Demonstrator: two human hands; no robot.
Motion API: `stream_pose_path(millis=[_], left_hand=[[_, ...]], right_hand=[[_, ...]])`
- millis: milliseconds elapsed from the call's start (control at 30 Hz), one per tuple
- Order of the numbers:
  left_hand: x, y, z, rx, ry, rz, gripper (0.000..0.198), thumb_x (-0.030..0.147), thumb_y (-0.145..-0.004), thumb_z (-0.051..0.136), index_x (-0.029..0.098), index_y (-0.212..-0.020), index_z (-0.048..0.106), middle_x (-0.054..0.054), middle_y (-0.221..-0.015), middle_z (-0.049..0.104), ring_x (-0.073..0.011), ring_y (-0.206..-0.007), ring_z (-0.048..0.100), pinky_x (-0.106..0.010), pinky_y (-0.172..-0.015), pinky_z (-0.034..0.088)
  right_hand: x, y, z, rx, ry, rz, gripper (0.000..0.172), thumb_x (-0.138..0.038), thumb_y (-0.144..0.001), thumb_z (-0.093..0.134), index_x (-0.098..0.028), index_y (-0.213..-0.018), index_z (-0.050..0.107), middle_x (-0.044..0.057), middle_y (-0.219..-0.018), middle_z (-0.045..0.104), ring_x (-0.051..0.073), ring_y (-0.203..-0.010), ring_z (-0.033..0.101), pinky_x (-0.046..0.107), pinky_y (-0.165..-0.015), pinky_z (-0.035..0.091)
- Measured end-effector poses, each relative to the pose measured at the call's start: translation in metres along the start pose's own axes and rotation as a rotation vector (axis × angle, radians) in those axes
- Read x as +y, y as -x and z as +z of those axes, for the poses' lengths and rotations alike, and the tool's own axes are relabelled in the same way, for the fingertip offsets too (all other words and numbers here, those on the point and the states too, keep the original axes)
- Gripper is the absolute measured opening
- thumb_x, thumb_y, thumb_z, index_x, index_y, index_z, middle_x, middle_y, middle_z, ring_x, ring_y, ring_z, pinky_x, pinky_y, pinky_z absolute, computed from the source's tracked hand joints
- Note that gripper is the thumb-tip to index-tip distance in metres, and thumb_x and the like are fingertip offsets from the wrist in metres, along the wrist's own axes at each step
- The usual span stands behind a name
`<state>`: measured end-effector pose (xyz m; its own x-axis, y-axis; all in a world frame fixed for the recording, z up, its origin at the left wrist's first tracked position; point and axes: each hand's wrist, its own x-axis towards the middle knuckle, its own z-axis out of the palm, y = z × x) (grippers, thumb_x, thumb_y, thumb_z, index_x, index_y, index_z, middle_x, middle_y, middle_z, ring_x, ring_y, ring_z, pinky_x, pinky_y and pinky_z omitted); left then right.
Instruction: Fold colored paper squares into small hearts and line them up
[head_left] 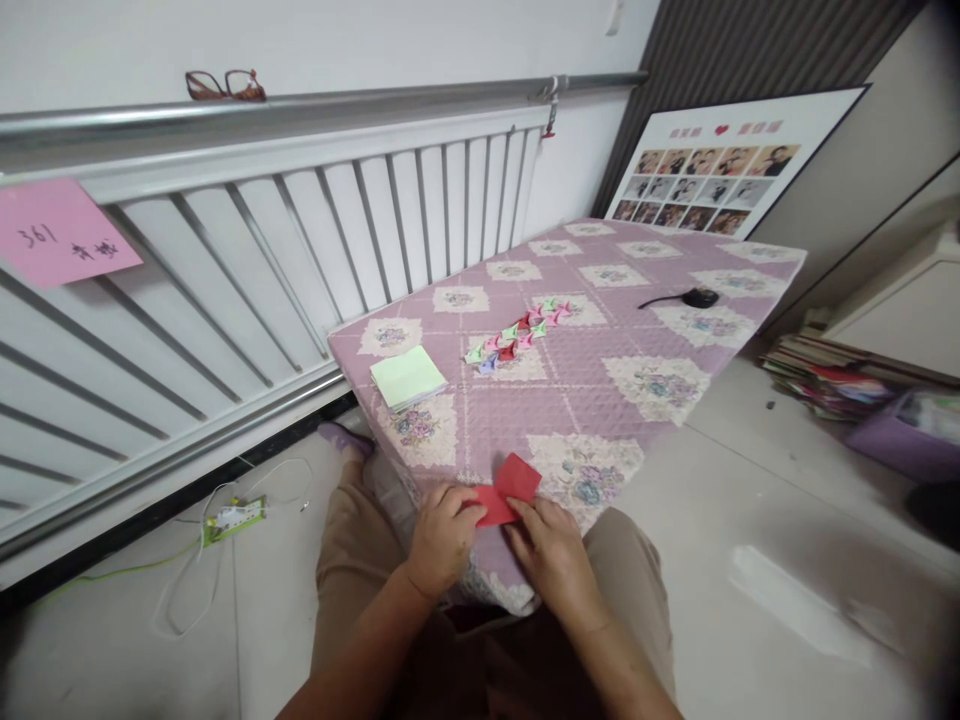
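Note:
A partly folded sheet of red paper [517, 477] lies at the near corner of the table, one flap sticking up on its right side. My left hand [444, 530] pinches the left end of the paper between thumb and fingers. On the right, my right hand [551, 545] presses the lower right part, its fingertips closed on the fold. Further up the cloth stand several small folded paper pieces [508, 352] in green, pink, red and blue, set in two rows. A stack of pale green paper squares [408, 377] rests to the left.
A purple flowered tablecloth [555, 400] covers the table. Beyond its left edge runs a white radiator [420, 220]. A black object with a short cable [699, 298] lies toward the far right. On the floor are a power strip [235, 517] and a purple bin [904, 435].

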<state>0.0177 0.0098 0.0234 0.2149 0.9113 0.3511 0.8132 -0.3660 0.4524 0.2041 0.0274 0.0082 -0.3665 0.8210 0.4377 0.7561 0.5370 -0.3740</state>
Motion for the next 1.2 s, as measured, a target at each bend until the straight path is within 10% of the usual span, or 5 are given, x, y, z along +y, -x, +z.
stream_pose_path(millis=[400, 600, 767, 1200], left_hand=[[-0.013, 0.019, 0.014, -0.155, -0.018, -0.030, 0.029, 0.012, -0.085, 0.051, 0.025, -0.101, 0.070, -0.005, -0.102, 0.066, -0.0216, -0.098, 0.051, -0.038, -0.090, 0.036], [-0.011, 0.010, 0.008, -0.229, -0.012, -0.028, 0.026, 0.015, -0.086, 0.052, 0.025, -0.103, 0.069, -0.005, -0.103, 0.066, -0.0223, -0.098, 0.051, -0.038, -0.089, 0.034], [-0.017, 0.000, 0.003, -0.251, -0.034, -0.088, 0.019, 0.021, -0.086, 0.055, 0.024, -0.099, 0.068, -0.005, -0.099, 0.064, -0.0222, -0.096, 0.052, -0.038, -0.087, 0.034], [-0.027, -0.021, 0.000, -0.276, -0.100, -0.313, 0.019, 0.033, -0.087, 0.057, 0.019, -0.076, 0.065, -0.004, -0.084, 0.061, -0.0198, -0.085, 0.056, -0.032, -0.078, 0.037]], right_hand=[[0.018, 0.020, -0.016, 0.089, 0.126, 0.244, 0.031, -0.030, -0.087, 0.048, -0.024, -0.116, 0.059, 0.010, -0.097, 0.064, 0.028, -0.089, 0.057, 0.042, -0.077, 0.040], [-0.011, 0.008, -0.014, -0.136, -0.061, -0.019, 0.029, -0.034, -0.083, 0.060, -0.026, -0.111, 0.060, 0.006, -0.103, 0.064, 0.024, -0.098, 0.056, 0.045, -0.096, 0.030], [-0.012, 0.004, 0.006, -0.112, -0.056, 0.090, 0.010, -0.028, -0.086, 0.057, -0.024, -0.090, 0.065, 0.005, -0.091, 0.064, 0.022, -0.090, 0.055, 0.038, -0.084, 0.034], [-0.004, -0.011, 0.011, -0.082, 0.075, 0.189, 0.029, -0.036, -0.088, 0.054, -0.020, -0.065, 0.059, 0.004, -0.073, 0.059, 0.019, -0.077, 0.051, 0.033, -0.071, 0.029]])
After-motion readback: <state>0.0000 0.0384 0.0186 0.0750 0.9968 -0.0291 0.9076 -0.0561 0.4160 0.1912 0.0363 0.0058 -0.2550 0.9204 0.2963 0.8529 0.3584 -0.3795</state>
